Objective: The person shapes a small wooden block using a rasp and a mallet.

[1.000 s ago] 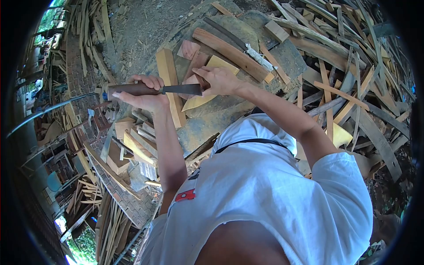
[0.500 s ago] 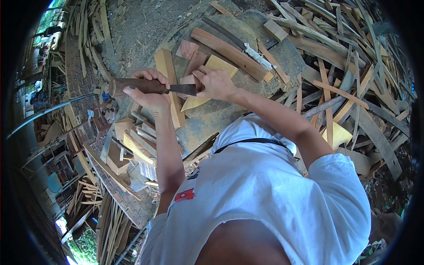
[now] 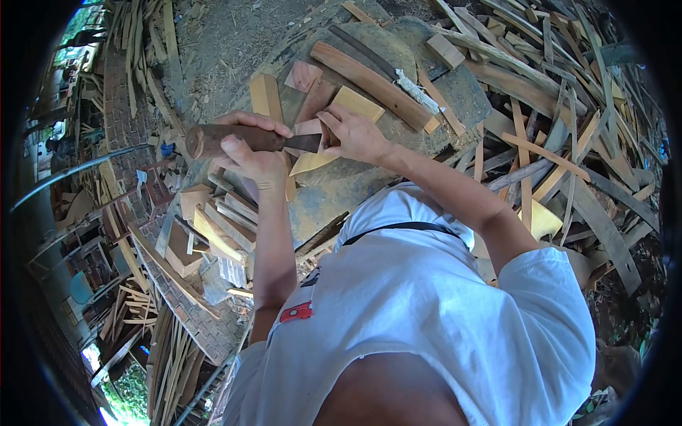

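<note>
My left hand (image 3: pixel 252 153) is wrapped round the thick wooden handle of a chisel (image 3: pixel 213 140), whose dark flat blade points right. The blade's end meets the fingers of my right hand (image 3: pixel 352 135), which are closed at a small reddish wood block (image 3: pixel 329 135); how they grip it is partly hidden. Under and behind my hands lie a pale upright-lying wood bar (image 3: pixel 266 97), a pink-brown block (image 3: pixel 302 76) and a yellowish wood piece (image 3: pixel 359 103). A long curved brown wood piece (image 3: pixel 373 84) rests further back on the worn work surface (image 3: pixel 320 206).
A dark metal bar (image 3: pixel 362 51) and a small wood block (image 3: pixel 445 52) lie at the back of the work surface. Piles of wood strips (image 3: pixel 561 163) fill the right side. Offcuts (image 3: pixel 220 231) are heaped to the left, beyond my left forearm.
My left hand and the chisel have shifted slightly right and down, with the handle end now more toward the camera. My right hand has moved a little to the right.
</note>
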Demonstrator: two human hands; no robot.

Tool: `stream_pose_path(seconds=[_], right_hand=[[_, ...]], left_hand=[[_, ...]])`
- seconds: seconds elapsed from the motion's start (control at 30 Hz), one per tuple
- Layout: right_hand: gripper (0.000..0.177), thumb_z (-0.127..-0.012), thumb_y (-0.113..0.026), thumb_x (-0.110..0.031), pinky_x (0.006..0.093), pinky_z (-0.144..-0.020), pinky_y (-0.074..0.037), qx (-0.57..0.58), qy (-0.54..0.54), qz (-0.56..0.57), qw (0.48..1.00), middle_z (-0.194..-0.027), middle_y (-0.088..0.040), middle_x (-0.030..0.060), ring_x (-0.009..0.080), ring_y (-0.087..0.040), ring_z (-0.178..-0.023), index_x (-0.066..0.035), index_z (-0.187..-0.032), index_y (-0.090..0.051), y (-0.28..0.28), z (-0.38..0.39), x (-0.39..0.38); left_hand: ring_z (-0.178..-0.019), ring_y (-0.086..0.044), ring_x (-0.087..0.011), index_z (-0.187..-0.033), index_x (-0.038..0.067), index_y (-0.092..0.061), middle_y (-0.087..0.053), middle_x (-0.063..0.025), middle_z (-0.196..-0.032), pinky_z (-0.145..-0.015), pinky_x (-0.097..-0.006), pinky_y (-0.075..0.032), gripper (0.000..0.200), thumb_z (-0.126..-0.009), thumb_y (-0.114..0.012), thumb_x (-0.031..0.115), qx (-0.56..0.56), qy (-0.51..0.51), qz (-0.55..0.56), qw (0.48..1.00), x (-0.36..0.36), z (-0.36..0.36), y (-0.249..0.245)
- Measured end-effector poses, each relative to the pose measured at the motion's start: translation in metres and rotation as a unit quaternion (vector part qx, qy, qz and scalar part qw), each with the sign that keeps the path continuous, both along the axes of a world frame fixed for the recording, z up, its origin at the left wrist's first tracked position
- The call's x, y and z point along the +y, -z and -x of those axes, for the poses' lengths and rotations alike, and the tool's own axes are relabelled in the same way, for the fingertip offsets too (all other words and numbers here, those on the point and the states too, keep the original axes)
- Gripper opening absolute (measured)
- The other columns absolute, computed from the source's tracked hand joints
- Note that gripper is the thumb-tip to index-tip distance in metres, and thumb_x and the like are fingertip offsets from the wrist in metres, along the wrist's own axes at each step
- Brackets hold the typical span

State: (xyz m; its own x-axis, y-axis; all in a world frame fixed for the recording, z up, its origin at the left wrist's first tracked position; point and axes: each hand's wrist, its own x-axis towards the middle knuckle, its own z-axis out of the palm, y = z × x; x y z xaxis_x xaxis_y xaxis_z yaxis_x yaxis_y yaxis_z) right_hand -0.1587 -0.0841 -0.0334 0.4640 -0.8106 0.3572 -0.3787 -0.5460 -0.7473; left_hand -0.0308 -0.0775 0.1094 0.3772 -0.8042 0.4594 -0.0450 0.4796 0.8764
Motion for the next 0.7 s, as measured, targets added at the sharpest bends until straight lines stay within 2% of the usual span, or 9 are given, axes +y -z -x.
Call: stream_pose_path(seconds=[0.17,0.7], right_hand=[[0.056,-0.063,-0.077,-0.023,0.0384,-0.082,-0.049,0.006,0.0,-0.008,1.0,-0.1,-0.053,0.0122,0.0307,-0.055,-0.098,-0.001,-0.108,-0.053,-0.002,-0.0005,-0.0003],[0.057,-0.064,-0.077,-0.026,0.0384,-0.081,-0.049,0.017,-0.001,0.012,1.0,-0.101,-0.053,0.0124,0.0304,-0.055,-0.098,0.0,-0.109,-0.053,-0.001,0.0012,0.0001]], left_hand=[[-0.044,-0.052,-0.0184,-0.075,-0.002,-0.044,-0.047,-0.0099,-0.058,-0.037,-0.0328,-0.05,0.058,-0.085,-0.054,0.054,-0.022,0.007,0.018,1.0,-0.0001,0.0051,0.0076],[-0.041,-0.052,-0.0184,-0.073,0.0,-0.043,-0.048,-0.009,-0.058,-0.035,-0.0293,-0.044,0.058,-0.088,-0.049,0.055,-0.032,-0.035,0.024,0.999,0.0036,0.0102,0.0106]])
